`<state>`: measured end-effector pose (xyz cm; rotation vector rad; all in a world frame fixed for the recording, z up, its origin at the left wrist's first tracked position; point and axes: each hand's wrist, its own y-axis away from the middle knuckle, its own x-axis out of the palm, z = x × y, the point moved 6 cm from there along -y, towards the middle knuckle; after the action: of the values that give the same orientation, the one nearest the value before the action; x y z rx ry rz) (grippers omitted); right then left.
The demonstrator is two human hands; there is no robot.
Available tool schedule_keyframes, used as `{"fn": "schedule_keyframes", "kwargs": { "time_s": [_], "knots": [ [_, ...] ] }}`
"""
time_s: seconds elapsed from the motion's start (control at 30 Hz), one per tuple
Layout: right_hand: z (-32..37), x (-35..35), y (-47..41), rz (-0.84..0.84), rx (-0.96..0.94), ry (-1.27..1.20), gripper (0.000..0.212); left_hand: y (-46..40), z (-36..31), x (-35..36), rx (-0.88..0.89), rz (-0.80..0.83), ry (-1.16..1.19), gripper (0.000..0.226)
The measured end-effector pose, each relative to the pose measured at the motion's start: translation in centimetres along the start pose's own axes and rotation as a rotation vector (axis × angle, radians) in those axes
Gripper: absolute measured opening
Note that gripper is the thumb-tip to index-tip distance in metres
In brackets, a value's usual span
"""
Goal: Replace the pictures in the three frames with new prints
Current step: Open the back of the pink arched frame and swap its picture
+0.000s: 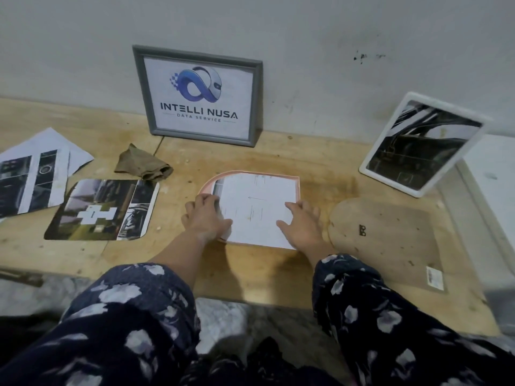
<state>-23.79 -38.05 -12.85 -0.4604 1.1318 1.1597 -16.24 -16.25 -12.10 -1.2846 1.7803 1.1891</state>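
Scuffed wooden table (264, 274) against seemingly grey wall (334, 37).

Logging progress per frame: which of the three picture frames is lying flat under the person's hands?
The pink round-cornered frame, face down with white paper on it. The grey frame stands against the wall; the white frame leans upright at right.

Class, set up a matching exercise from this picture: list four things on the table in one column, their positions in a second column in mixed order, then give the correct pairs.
Things
1. grey frame
2. white frame
3. pink frame
4. brown backing board

Positions
A. flat on the table, under a white sheet that both hands press
B. propped up at the far right, showing a dark picture
C. upright against the wall, showing a logo print
D. flat on the table, right of the right hand

Pairs: 1-C, 2-B, 3-A, 4-D
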Motion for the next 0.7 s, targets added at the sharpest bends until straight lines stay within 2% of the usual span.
{"fn": "schedule_keyframes", "kwargs": {
  "time_s": [0.13,0.33,0.57,0.7],
  "knots": [
    [0.2,-0.3,-0.4,0.008,-0.010,0.016,0.054,-0.2,-0.1,-0.1,0.006,-0.005,-0.065,0.065],
    [-0.8,-1.6,-0.2,-0.088,0.077,-0.145,0.045,-0.4,-1.7,-1.1,0.040,-0.052,-0.074,0.058],
    [-6.8,-5.5,1.0,-0.167,0.261,-0.171,0.043,0.0,-10.6,1.0,0.286,-0.014,-0.024,0.049],
    [-12.6,-7.4,3.1,-0.180,0.386,-0.206,0.044,1.6,-16.2,4.6,0.382,0.103,0.079,0.049]
  ]
}}
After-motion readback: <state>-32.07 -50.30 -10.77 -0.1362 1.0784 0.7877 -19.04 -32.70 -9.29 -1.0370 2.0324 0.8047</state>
